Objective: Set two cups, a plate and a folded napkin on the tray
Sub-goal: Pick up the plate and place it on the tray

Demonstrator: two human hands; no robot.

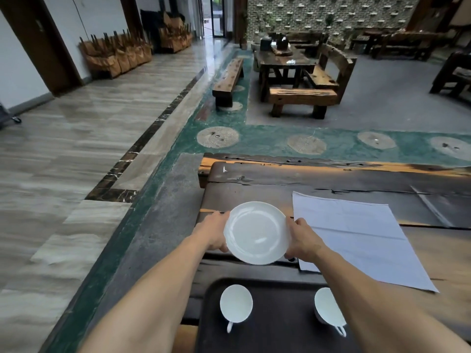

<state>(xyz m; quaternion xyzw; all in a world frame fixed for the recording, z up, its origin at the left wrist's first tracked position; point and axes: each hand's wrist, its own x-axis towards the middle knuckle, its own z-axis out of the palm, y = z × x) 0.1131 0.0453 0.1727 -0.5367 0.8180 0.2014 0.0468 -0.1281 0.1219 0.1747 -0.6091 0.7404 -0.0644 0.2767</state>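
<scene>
Head view: both hands hold the white plate (257, 233) by its rim above the dark wooden surface (331, 182), just beyond the far edge of the tray (275, 327). The left hand (212, 233) grips the left rim and the right hand (303, 240) the right rim; the fingers curl out of sight beneath, the thumbs lie along the edge. The plate tilts a little toward the camera.

On the tray, two white cups stand well apart: the left cup (236, 304) near the far left corner, the right cup (327, 308) partly hidden by the right forearm. The napkin (356, 238) lies spread flat on the surface to the right of the plate, not yet folded.

To do this step well, I would level the plate, bring it straight back toward the body and lower it into the bare stretch between the cups, watching that the rim clears both. Release should come only once the base sits flat, the fingers sliding out sideways.

The plate is glazed, smooth and round with a shallow well, likely slippery. The cups look like the same glossy ware, each with a small handle. The tray is dark, matt and round-cornered. The napkin is pale, thin cloth showing crease lines. The surface is rough, cracked old timber.
</scene>
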